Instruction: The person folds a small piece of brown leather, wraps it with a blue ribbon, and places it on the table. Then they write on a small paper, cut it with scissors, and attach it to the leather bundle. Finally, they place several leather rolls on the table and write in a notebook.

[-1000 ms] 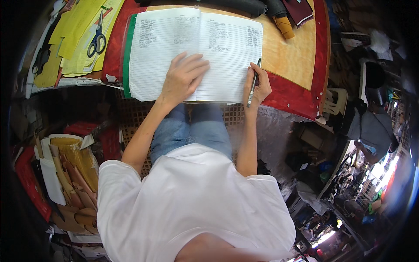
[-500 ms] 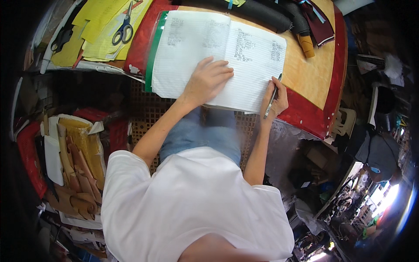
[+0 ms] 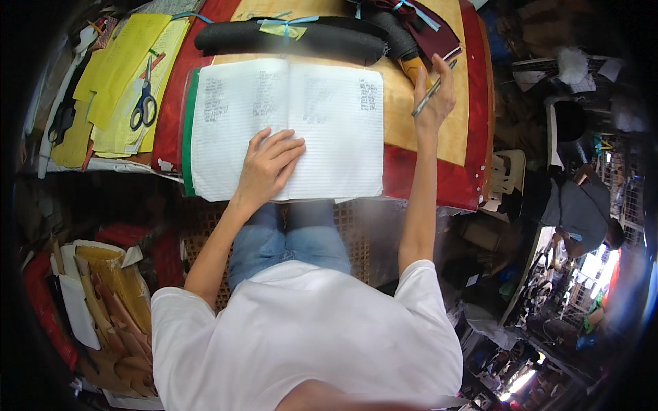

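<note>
A lined notebook (image 3: 336, 161) lies open on the table, with small handwriting on both pages and a green cover edge along its left side. My left hand (image 3: 273, 163) rests on the left page near the fold, fingers stretched out and holding nothing. My right hand (image 3: 440, 97) is raised to the right of the notebook, apart from the pages. A slim dark pen (image 3: 425, 103) sits slanted between its fingers. Close by that hand is a dark roll with a yellow-orange end (image 3: 413, 70), partly hidden behind the fingers.
A black material roll (image 3: 233, 40) tied with blue string lies beyond the notebook, with maroon sheets (image 3: 432, 41) to its right. Scissors (image 3: 144, 109) rest on yellow papers (image 3: 133, 58) at left. Brown sheets (image 3: 116, 301) stand below. Another person (image 3: 579, 212) is at far right.
My right hand has left the notebook's lower right corner, moving up and right with the pen. My left hand stays on the page. The whole view has shifted, so the table appears farther left.
</note>
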A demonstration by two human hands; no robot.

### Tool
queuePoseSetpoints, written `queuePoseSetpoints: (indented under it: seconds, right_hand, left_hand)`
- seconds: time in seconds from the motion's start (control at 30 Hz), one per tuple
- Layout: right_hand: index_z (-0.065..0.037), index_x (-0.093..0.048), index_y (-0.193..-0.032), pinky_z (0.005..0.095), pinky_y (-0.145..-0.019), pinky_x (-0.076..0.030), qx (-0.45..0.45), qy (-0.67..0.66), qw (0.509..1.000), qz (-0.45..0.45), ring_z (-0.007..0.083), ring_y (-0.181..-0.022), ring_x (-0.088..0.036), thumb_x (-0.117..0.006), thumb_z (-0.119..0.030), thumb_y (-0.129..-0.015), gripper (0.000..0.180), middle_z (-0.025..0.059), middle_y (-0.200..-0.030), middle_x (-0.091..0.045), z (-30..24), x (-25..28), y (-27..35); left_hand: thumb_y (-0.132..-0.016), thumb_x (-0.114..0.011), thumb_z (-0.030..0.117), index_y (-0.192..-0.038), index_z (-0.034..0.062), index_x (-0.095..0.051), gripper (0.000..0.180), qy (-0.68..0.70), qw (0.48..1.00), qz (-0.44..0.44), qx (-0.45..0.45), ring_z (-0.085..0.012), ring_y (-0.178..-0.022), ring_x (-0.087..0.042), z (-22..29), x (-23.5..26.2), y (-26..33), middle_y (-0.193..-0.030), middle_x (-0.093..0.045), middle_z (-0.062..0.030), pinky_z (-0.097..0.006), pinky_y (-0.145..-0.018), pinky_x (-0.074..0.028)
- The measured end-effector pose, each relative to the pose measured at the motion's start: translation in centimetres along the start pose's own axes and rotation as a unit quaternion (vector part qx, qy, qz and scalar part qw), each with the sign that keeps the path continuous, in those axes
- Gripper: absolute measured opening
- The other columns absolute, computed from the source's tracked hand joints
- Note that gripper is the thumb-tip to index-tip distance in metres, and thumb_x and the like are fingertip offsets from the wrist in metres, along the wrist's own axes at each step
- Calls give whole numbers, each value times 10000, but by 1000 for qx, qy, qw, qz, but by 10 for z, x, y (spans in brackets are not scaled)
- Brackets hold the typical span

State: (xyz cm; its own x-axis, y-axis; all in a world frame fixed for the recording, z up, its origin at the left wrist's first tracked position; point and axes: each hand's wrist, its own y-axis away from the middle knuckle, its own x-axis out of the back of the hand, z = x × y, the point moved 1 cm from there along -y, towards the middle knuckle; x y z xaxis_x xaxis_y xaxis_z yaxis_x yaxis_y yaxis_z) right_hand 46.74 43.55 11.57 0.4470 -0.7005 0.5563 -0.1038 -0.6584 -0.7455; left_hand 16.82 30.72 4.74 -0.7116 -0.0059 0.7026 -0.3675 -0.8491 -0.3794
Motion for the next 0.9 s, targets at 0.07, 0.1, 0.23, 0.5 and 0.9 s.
queuePoseSetpoints:
  seconds: [0.07, 0.1, 0.23, 0.5, 0.9]
  right_hand:
    - [-10, -603, -1183, 400, -902, -487, 15, 7, 1000, -10, 335, -1033, -619, -726, -115, -824, 393, 166, -1129, -656, 15, -14, -23]
    - [-13, -594, -1199, 416, -926, -467, 32, 19, 999, -9, 344, -1053, -604, -733, -140, -820, 423, 169, -1143, -649, 22, -19, -34]
    - [-25, -542, -1271, 473, -1026, -368, 85, 46, 995, -34, 372, -1141, -538, -762, -259, -793, 576, 184, -1203, -615, 37, -37, -62]
    - [-76, -558, -1292, 440, -992, -396, 157, 111, 981, -33, 346, -1109, -565, -750, -356, -793, 603, 165, -1181, -626, 54, -82, -81]
    - [-132, -628, -1174, 438, -749, -530, 99, 173, 968, -152, 340, -917, -670, -640, -229, -908, 283, 128, -1051, -685, 65, -99, -97]
  left_hand:
    - [-884, -658, 106, -1085, 87, -723, 213, -1, 1000, -3, -1, -193, -1207, -569, 0, 0, 0, -1142, -697, -11, -426, -1120, -296]
    - [-884, -656, 105, -1086, 87, -723, 213, -1, 1000, -6, -1, -195, -1208, -568, 0, 0, 0, -1142, -697, -12, -427, -1121, -295]
    - [-872, -655, 90, -1088, 92, -724, 227, -1, 1000, -16, 8, -191, -1211, -566, 0, 1, 1, -1149, -693, -12, -432, -1126, -290]
    - [-831, -677, 80, -1075, 91, -716, 248, -5, 1000, -9, -4, -184, -1217, -560, 0, 2, 0, -1151, -687, -16, -432, -1115, -321]
    - [-873, -663, 127, -1175, 86, -672, 305, 9, 1000, 0, 2, -216, -1258, -534, 3, 6, 1, -1225, -658, -28, -449, -1136, -290]
